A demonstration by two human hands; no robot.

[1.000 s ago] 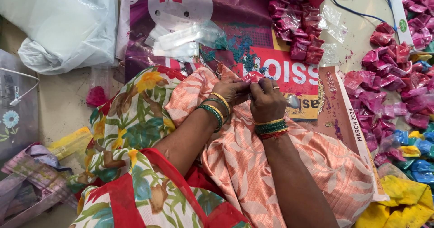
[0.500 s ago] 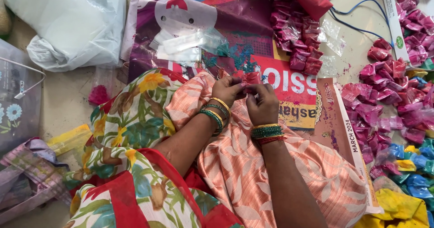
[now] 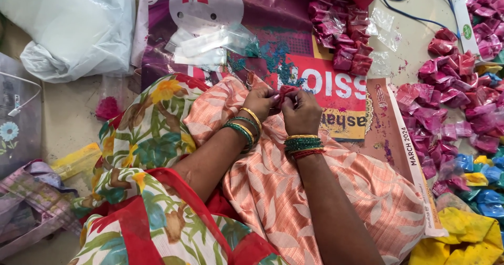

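Packet (image 3: 287,92), small and pink-red, is sitting pinched between your two hands just above your lap. Your left hand (image 3: 261,103) is closing its fingertips on the packet's left edge, and your right hand (image 3: 301,112) is gripping the right edge, fingers curled tight. Both are hovering over the peach patterned cloth (image 3: 294,191) on your knees. Beyond them you are facing a printed sheet (image 3: 325,81) with teal powder (image 3: 275,60) scattered on it. Farther right, pink filled packets (image 3: 446,107) are lying heaped; a white plastic bag (image 3: 73,28) is resting far left.
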